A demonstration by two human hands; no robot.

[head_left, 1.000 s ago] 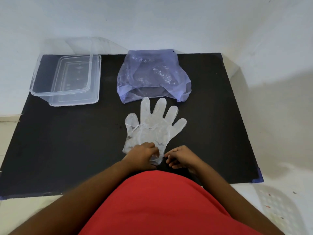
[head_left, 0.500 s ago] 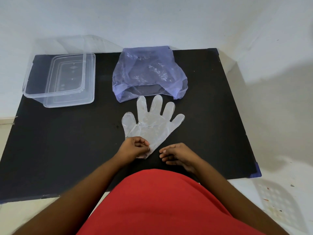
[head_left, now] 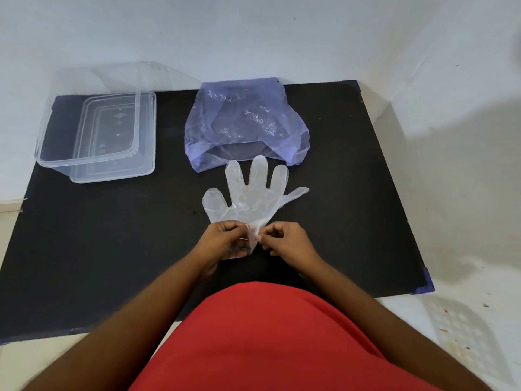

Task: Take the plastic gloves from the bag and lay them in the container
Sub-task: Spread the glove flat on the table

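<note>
A clear plastic glove (head_left: 253, 197) lies flat on the black table (head_left: 112, 235), fingers spread toward the far side. My left hand (head_left: 225, 242) pinches its cuff, and my right hand (head_left: 287, 242) pinches the same cuff from the right. Just beyond the glove's fingertips lies a crumpled purple plastic bag (head_left: 242, 122), its mouth open toward me. A clear rectangular container (head_left: 93, 136) sits at the far left of the table, open, with nothing visible inside.
The container's clear lid (head_left: 112, 80) stands raised behind it against the white wall. A white perforated plastic seat (head_left: 462, 334) shows at the lower right, off the table. My red shirt fills the bottom of the view.
My right hand has moved in from resting on the table and taken hold of the glove's cuff beside my left hand. The cuff is bunched up between both hands.
</note>
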